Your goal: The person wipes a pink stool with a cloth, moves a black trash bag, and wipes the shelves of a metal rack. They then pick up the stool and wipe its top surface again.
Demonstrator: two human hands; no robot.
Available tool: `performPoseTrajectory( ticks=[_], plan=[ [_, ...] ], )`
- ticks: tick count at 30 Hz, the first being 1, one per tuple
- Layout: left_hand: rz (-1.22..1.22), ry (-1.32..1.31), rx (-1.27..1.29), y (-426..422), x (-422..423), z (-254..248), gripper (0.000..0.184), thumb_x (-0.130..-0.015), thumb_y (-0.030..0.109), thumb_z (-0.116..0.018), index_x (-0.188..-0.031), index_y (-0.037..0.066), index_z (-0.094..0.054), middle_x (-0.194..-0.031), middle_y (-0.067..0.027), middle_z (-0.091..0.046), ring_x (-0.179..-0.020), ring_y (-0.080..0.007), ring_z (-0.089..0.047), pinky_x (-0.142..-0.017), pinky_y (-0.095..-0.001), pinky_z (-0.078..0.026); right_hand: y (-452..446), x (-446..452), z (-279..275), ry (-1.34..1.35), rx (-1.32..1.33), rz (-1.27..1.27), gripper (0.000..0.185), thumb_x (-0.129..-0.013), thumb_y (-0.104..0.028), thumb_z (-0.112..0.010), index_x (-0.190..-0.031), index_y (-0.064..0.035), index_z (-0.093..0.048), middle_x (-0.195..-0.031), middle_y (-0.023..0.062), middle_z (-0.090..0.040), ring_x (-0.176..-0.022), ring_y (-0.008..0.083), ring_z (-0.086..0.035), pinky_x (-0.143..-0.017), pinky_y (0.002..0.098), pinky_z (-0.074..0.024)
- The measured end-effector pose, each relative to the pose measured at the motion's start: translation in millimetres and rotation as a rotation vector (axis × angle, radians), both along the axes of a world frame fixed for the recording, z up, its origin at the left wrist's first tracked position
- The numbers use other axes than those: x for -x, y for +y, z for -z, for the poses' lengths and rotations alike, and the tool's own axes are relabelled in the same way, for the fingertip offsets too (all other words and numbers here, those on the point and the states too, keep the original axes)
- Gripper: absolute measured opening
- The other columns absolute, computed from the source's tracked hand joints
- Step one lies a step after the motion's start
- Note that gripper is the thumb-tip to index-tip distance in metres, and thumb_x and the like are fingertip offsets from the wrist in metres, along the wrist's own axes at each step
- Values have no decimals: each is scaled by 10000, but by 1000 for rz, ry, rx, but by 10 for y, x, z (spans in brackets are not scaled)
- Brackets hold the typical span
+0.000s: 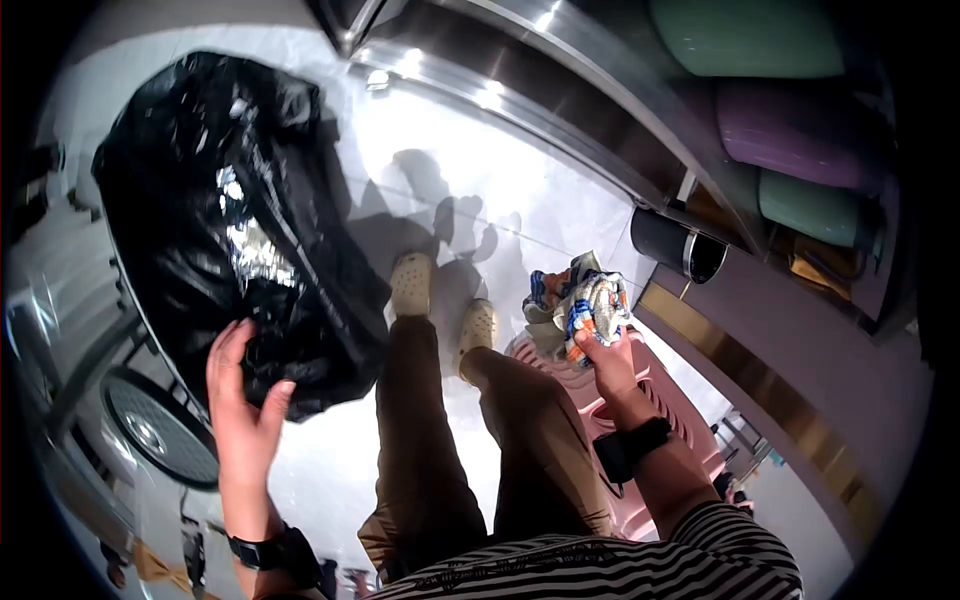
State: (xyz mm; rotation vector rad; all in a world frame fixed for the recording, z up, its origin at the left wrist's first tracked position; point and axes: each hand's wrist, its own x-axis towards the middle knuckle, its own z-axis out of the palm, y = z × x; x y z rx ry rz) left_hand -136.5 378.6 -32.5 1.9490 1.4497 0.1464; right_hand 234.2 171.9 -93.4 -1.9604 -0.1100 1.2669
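My left hand [245, 405] has its fingers spread at the lower edge of a large black plastic bag [300, 200]. Its fingertips lie over or against the plastic; whether they press on it I cannot tell. The bag looks bulky and shiny, and its contents are hidden. On the other side, my right hand [612, 365] is closed round a crumpled bundle [595, 305] in white, blue and orange. Whether that is cloth or wrapping I cannot make out. It is held above a pink ribbed plastic piece [660, 400].
Between the bag and the bundle, my light clogs [411, 285] stand on pale floor tiles [430, 130]. A black cylinder [660, 240] lies by the cabinet base. Green and purple rounded items [795, 130] fill shelves at upper right. A round dark seat [160, 425] is at lower left.
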Motion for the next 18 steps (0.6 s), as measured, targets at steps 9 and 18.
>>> performPoseTrajectory(
  ticks=[9,18],
  plan=[
    [579,-600,-807,1165,-2795,183,394,-737,186,-703,-1098,59,-609,-1110,-106,-582,-1079,-314,-508,-911,-404,-402,41,-635,278,-310,-263,44,553,-750,-80,-714,-1235,16,-466,-1120,55,-576,-1024,160,-543,-935,302,-412],
    [770,-290,-1033,1442,-3443,879,529,-625,333,-731,-1083,99,-609,-1097,-77,-565,-1003,-298,-527,-818,-418,-421,-566,-1929,615,-888,-359,346,616,-774,-18,-659,-1326,-69,-389,-1168,64,-521,-912,147,-545,-763,266,-470]
  ],
)
